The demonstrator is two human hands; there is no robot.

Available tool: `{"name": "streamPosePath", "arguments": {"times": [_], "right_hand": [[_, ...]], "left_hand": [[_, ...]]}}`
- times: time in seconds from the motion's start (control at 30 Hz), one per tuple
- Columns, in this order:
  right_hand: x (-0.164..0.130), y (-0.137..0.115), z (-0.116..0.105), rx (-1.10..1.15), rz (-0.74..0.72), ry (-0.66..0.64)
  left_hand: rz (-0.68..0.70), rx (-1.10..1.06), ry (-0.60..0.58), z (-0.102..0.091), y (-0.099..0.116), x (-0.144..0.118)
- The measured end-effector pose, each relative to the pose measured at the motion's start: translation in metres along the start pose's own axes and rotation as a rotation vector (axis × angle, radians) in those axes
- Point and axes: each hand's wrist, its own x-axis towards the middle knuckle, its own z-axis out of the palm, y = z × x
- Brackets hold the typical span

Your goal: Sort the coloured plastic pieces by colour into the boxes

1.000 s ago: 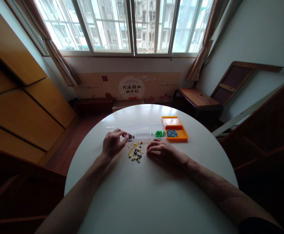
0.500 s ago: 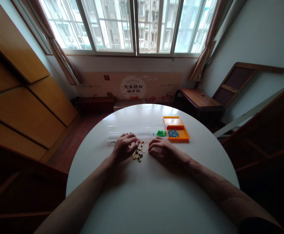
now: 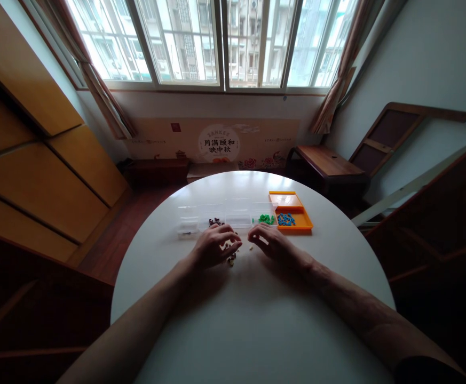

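My left hand (image 3: 215, 248) lies over a small pile of dark and yellow beads (image 3: 231, 258) on the round white table (image 3: 252, 314), fingers curled down onto them; whether it pinches one I cannot tell. My right hand (image 3: 273, 244) rests palm down just right of the pile, fingers bent, with one pale bead (image 3: 251, 247) loose beside its fingertips. Behind both hands stands a row of clear plastic boxes (image 3: 224, 216): one holds dark beads (image 3: 215, 221), one holds green beads (image 3: 265, 218).
An orange tray (image 3: 292, 205) at the right end of the row holds blue beads (image 3: 285, 219). Wooden cabinets stand at the left, a low wooden bench (image 3: 326, 162) at the back right, and a window runs along the far wall.
My left hand has moved from the box with dark beads back to the right and down onto the bead pile, covering most of it. My right hand shifted slightly forward.
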Motion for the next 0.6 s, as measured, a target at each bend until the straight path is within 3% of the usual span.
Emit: {"name": "streamPosePath", "arguments": {"times": [0.6], "right_hand": [[-0.002, 0.003, -0.001, 0.039, -0.100, 0.003]], "left_hand": [[-0.030, -0.275, 0.038, 0.016, 0.006, 0.007]]}}
